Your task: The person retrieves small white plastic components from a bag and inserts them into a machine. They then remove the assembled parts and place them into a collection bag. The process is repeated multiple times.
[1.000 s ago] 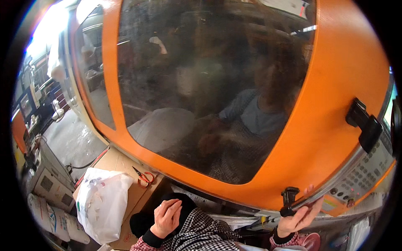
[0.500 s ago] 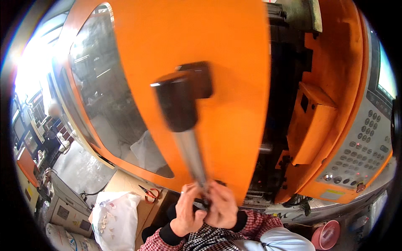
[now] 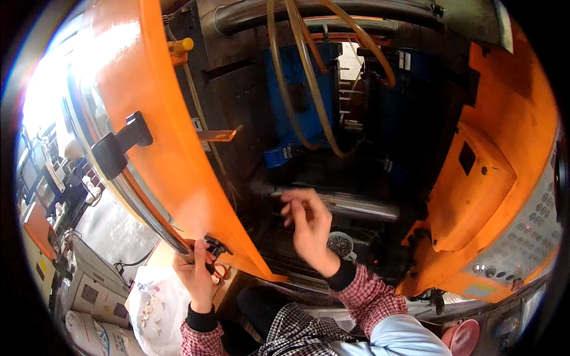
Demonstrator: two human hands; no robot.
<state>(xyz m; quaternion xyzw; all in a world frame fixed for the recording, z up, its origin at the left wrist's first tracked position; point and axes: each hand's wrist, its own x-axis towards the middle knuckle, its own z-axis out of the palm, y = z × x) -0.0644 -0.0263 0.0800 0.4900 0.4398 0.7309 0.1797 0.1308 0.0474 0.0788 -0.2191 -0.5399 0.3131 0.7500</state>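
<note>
An orange sliding machine door [image 3: 184, 172] stands drawn to the left, with the machine's dark inside showing. Its long metal door handle [image 3: 142, 204] has black end mounts. My left hand [image 3: 195, 276] is closed around the lower end of this handle. My right hand [image 3: 313, 231] is raised in the doorway, fingers loosely bent and apart, with nothing visible in them. Just behind it runs a steel bar [image 3: 365, 206]. Deeper in, a blue mold block [image 3: 291, 95] sits behind hanging yellowish hoses [image 3: 306, 71].
An orange housing and a button control panel [image 3: 516, 249] flank the opening on the right. Below the bar is a container of dark bits [image 3: 340, 244]. A white bag with pale pieces [image 3: 155, 308] lies at lower left. A pink basin [image 3: 462, 337] stands at lower right.
The door has slid left, uncovering the machine's inside. My left hand has gone left with the handle; my right hand has left the handle and moved up into the opening.
</note>
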